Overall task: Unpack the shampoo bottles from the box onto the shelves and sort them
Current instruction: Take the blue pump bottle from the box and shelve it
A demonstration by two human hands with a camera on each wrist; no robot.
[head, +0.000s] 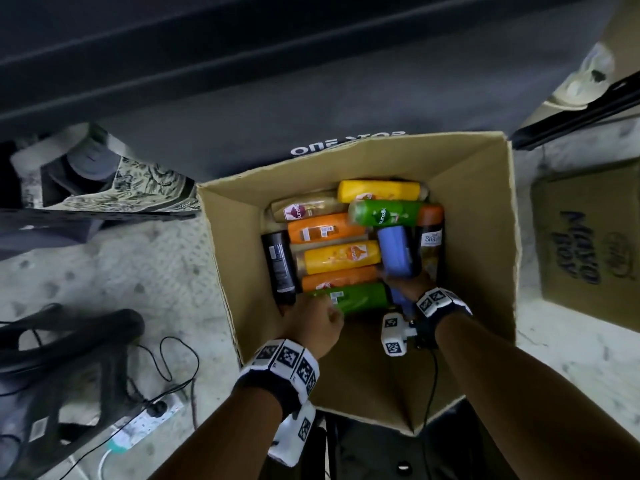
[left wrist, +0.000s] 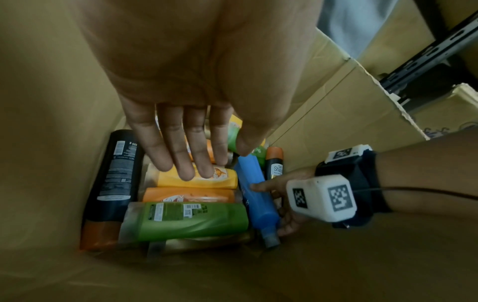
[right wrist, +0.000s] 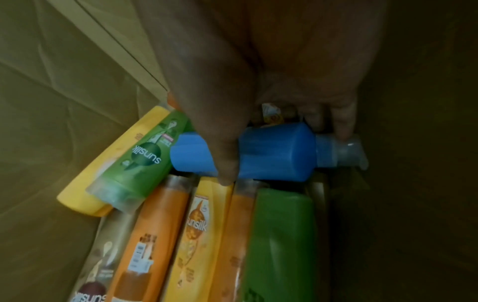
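Observation:
An open cardboard box (head: pixel 228 258) on the floor holds several shampoo bottles lying flat: green (head: pixel 353 297), orange (head: pixel 339 277), yellow (head: pixel 341 256), black (head: pixel 280 265) and others. My right hand (head: pixel 407 284) reaches into the box and grips a blue bottle (head: pixel 394 251), thumb across its body (right wrist: pixel 271 155) and fingers behind it near the clear cap. My left hand (left wrist: pixel 186 143) is inside the box with its fingers straight, held over the yellow bottle (left wrist: pixel 207 179) and holding nothing. In the head view the left hand (head: pixel 313 327) sits by the near green bottle.
A second cardboard box (head: pixel 588 237) stands to the right. A dark shelf base (head: pixel 346 98) marked "ONE STOP" runs behind the box. A black plastic stool (head: pixel 69 358), a power strip (head: pixel 145 424) and cables lie on the floor at the left.

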